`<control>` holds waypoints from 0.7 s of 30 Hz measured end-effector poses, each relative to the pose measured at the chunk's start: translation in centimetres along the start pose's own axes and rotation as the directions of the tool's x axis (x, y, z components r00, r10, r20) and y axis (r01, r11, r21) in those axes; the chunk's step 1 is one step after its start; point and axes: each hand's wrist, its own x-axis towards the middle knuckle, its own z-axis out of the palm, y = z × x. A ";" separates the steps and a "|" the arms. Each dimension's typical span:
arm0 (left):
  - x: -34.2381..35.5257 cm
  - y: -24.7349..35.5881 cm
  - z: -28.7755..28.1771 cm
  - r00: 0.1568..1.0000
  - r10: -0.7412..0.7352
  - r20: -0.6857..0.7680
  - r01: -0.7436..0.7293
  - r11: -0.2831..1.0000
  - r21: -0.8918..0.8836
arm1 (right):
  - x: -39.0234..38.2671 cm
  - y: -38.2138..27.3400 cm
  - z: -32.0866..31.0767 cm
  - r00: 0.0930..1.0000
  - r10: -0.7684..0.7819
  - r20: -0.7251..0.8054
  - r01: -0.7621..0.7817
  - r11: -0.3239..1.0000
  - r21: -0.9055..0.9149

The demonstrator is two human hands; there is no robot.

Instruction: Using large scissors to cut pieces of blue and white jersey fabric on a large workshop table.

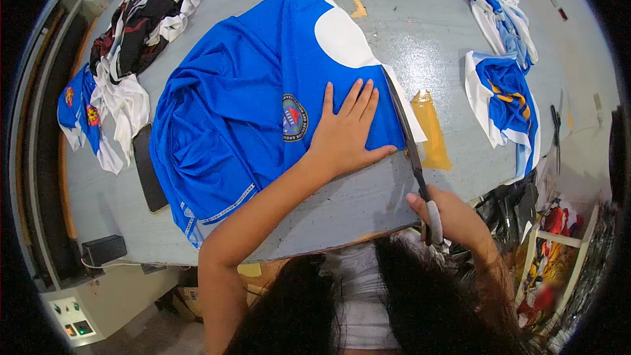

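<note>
A blue piece of fabric (250,79) with a round printed emblem lies on the grey table, bunched into folds on its left side. White fabric (343,34) borders it at the curved cutout and along its right edge. My left hand (348,121) presses flat on the blue cloth, fingers spread, right of the emblem. In my right hand (450,217), near the table's front edge, are long dark scissors (413,151) with pale-wrapped handles. Their blades run along the cloth's right edge, between the blue and a white strip (409,108).
Patterned and white cloths (125,92) lie at the left. More blue and white cloth (503,98) lies at the right. Yellow tape (432,131) sticks to the table (420,33). A black box (104,250) sits at the front left, and a shelf (559,240) with colourful scraps stands lower right.
</note>
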 end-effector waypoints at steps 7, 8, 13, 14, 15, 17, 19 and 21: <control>0.3 0.2 -0.2 1.000 0.009 -0.015 -0.010 1.000 -0.009 | 0.5 0.8 0.7 0.993 -0.042 -0.112 0.029 0.993 -0.118; 0.2 0.2 -0.2 1.000 0.008 -0.012 -0.008 1.000 -0.009 | 0.5 0.7 0.7 0.993 -0.042 -0.109 0.029 0.993 -0.117; 0.0 -0.2 -0.2 1.000 0.004 -0.020 -0.004 1.000 -0.003 | 1.0 0.0 -0.1 0.997 -0.064 -0.050 0.060 0.996 -0.072; 0.2 0.0 -0.2 1.000 0.012 -0.025 -0.012 1.000 -0.009 | 1.0 0.0 -0.3 0.997 -0.057 -0.059 0.052 0.996 -0.072; 0.4 0.2 -0.2 1.000 0.015 -0.026 -0.015 1.000 -0.017 | 1.2 0.1 -0.4 0.992 -0.087 -0.090 0.080 0.994 -0.077; 0.4 0.1 -0.3 1.000 0.012 -0.018 -0.012 1.000 -0.011 | 1.5 0.1 -0.2 0.985 -0.129 -0.111 0.121 0.990 -0.077; 0.4 0.1 -0.3 1.000 0.010 -0.018 -0.010 1.000 -0.017 | 1.5 -0.1 0.2 0.988 -0.061 -0.141 0.045 0.993 -0.111; 0.4 0.2 -0.2 1.000 0.012 -0.011 -0.012 1.000 -0.014 | 1.8 0.5 0.3 0.988 -0.059 -0.144 0.042 0.992 -0.116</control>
